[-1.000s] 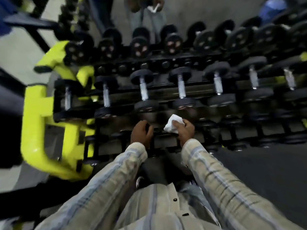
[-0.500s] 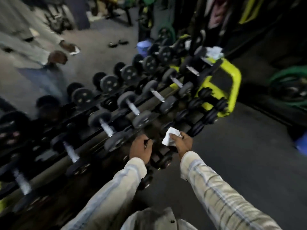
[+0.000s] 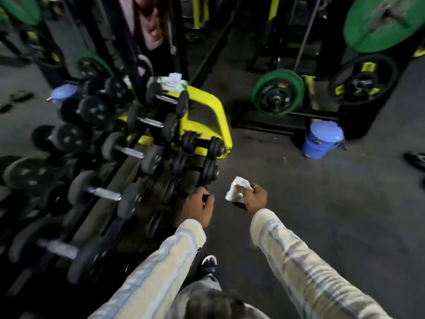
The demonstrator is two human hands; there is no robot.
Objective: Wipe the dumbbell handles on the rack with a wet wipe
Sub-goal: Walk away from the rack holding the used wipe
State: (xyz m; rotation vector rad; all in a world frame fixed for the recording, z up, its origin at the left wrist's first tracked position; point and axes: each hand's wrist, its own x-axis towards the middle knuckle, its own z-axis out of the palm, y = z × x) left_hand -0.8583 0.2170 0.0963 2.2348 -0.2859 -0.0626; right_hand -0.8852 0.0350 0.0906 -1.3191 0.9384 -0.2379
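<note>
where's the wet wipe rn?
Head view, centre-right: the crumpled white wet wipe is held in the right hand, over bare grey floor, just right of the left hand at the black dumbbell rack's bottom tier.

Right hand point(image 3: 251, 197) pinches crumpled wet wipe point(image 3: 236, 189) over the floor point(image 3: 322, 215) — left hand point(image 3: 199, 207) curled at the dumbbell rack's point(image 3: 202, 125) near edge, contact unclear.
</note>
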